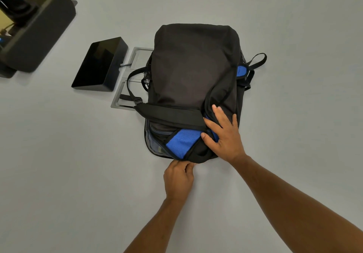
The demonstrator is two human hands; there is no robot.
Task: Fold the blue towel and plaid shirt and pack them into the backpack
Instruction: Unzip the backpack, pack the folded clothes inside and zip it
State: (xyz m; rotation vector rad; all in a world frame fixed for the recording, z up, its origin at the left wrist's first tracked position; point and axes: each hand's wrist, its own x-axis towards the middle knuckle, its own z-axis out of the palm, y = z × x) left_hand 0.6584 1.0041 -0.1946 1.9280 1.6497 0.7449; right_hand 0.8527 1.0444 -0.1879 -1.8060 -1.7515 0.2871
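Observation:
A black backpack (194, 68) with blue mesh padding lies flat on the grey table (59, 154), its top end towards me. My right hand (222, 134) presses flat on its near right corner, fingers spread over the blue padding. My left hand (178, 176) pinches something small at the bag's near edge, probably a zipper pull, which the fingers hide. A bluish-grey fabric (155, 138) shows through the gap on the near left side. Neither the blue towel nor the plaid shirt can be made out clearly.
A black wedge-shaped device (100, 66) sits left of the backpack on a grey metal floor plate (137, 56). A large black stand base (37, 28) occupies the far left corner. Backpack straps (257, 60) stick out to the right and left.

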